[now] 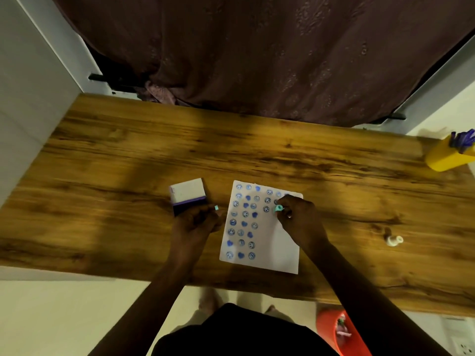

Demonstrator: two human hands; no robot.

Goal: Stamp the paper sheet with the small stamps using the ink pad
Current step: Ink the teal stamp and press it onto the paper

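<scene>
A white paper sheet (281, 242) lies on the wooden table (128, 155), covered on its left and top with several blue smiley and heart prints. My right hand (299, 217) rests over the sheet's upper right part, fingers pinching a small teal stamp (278, 208) pressed toward the paper. To the left of the sheet stands the ink pad (187, 195), lid raised, dark purple pad at its near edge. My left hand (196, 222) sits at the pad's near edge and holds another small teal stamp (216, 207) between its fingers.
A yellow holder (448, 156) with purple pens stands at the table's far right. A small white bottle (393, 240) lies right of the sheet. A dark red curtain (257, 60) hangs behind the table. An orange bin (331, 330) stands on the floor.
</scene>
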